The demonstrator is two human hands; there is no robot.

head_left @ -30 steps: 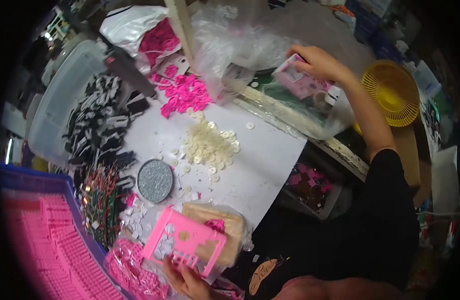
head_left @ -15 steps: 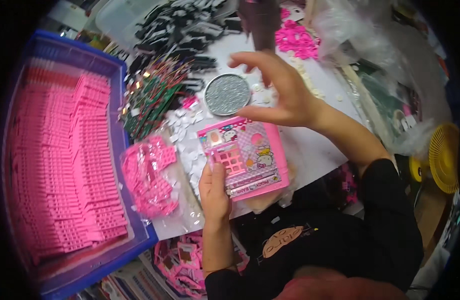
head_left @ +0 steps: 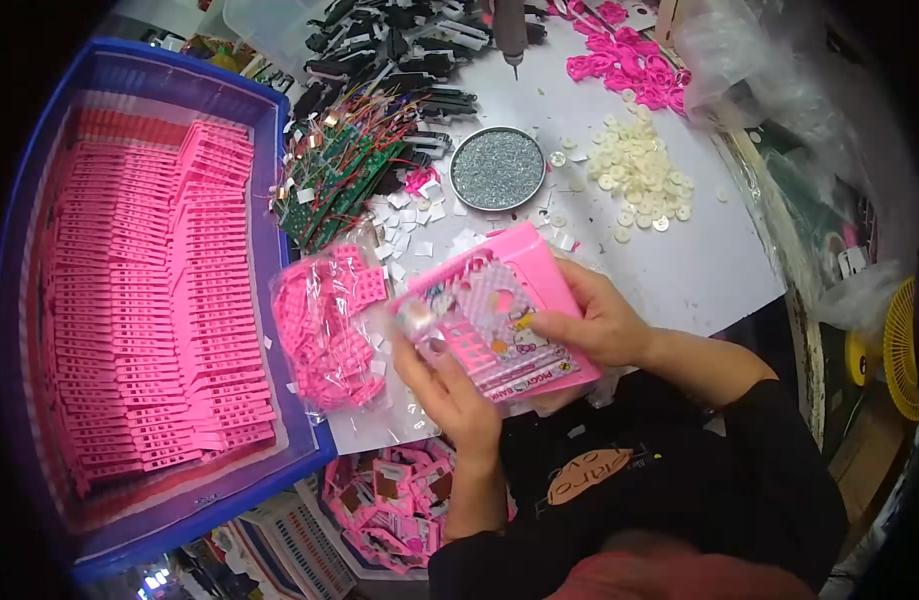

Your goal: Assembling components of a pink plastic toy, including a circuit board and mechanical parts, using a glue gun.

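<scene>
Both hands grip a pink plastic toy panel (head_left: 530, 270) with a printed cartoon front and a small keypad set in it. My left hand (head_left: 455, 405) holds its left and lower edge, thumb on the face. The right side is held by my right hand (head_left: 610, 325), its thumb pressed on the front and the other fingers behind, out of sight. Beyond the panel stands a round tin of small grey screws (head_left: 498, 170). An electric screwdriver (head_left: 512, 45) hangs bit-down above the far side of the table.
A blue crate (head_left: 195, 74) of stacked pink parts stands left. Nearby lie bagged pink keypads (head_left: 330, 325), wired green circuit boards (head_left: 340, 185), black plastic pieces (head_left: 400, 45), white squares (head_left: 410, 225), cream discs (head_left: 640, 170) and bright pink parts (head_left: 630, 65). Pink pieces (head_left: 400, 500) sit below the table edge.
My right hand has come down from near the screw tin and now grips the panel's right side. The panel has shifted right and tilted. The view has shifted slightly.
</scene>
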